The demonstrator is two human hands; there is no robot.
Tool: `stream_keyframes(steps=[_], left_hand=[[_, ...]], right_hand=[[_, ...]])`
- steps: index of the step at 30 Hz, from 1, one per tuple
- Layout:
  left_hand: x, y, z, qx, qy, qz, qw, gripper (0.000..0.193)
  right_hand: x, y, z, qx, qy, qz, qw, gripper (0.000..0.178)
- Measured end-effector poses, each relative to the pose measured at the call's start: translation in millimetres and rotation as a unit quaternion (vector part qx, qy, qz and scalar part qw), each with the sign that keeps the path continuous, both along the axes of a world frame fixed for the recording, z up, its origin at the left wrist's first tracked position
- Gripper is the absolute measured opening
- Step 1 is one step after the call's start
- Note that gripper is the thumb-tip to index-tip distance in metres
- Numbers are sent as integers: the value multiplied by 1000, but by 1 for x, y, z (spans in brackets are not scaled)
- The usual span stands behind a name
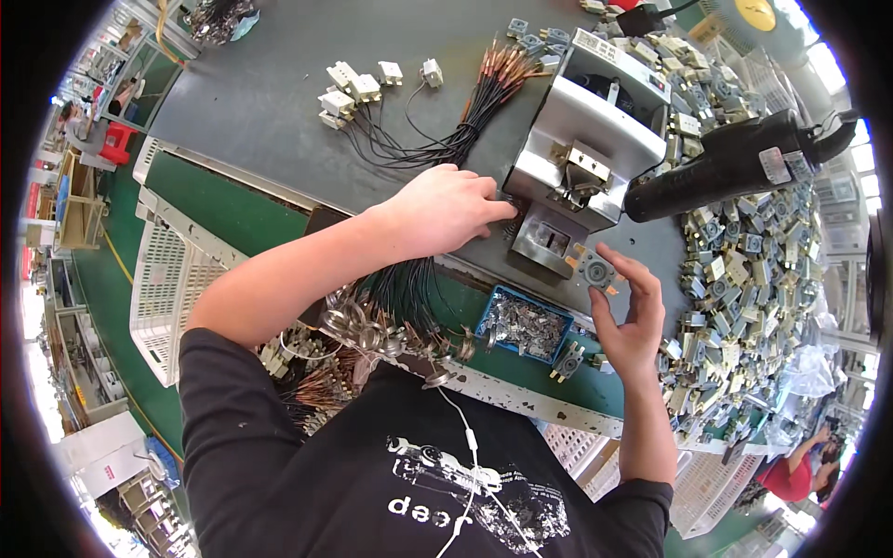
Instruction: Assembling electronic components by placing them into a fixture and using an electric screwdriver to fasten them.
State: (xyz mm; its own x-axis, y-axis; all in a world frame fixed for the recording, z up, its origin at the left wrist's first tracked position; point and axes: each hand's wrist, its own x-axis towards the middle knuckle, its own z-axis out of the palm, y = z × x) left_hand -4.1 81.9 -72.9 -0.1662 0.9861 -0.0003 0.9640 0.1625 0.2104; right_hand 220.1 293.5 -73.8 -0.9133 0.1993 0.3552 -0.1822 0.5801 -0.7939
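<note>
My right hand (637, 312) holds a small grey square part with a round centre and copper tabs (596, 271) between thumb and forefinger, just right of the metal fixture's front block. Over the dark worktop, my left hand (448, 209) has its fingers curled and pinched together. Its fingertips are by a patch of small dark pieces (511, 221) left of the fixture; whatever they hold is too small to make out. The steel fixture (595, 121) stands ahead between the hands, with a white block (588, 166) seated in it.
Right of the fixture leans a black barrel-shaped tool (721, 172), with a large heap of grey and white parts (735, 298) beyond. A blue tray (526, 323) of small metal pieces sits near the front edge. Black wires (465, 139) with white connectors (352, 86) lie at the far left.
</note>
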Motion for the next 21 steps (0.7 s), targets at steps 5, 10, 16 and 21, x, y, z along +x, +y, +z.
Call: stream_keyframes(steps=[5,10,16,21], left_hand=[[-2,0,-9,35,3,-7,999,17],[-2,-2,-6,75,-24,-13,997,15],[-5,-3,-4,90,-75,8,993,18],[-7,-3,3,79,-113,12,990,21]], right_hand=[[-4,-4,-3,1,7,-13,1000,47],[-14,-10,7,87,-19,-19,996,33],[-34,-7,-10,125,-68,-17,990,28],[-47,-15,-11,220,-26,-21,975,24]])
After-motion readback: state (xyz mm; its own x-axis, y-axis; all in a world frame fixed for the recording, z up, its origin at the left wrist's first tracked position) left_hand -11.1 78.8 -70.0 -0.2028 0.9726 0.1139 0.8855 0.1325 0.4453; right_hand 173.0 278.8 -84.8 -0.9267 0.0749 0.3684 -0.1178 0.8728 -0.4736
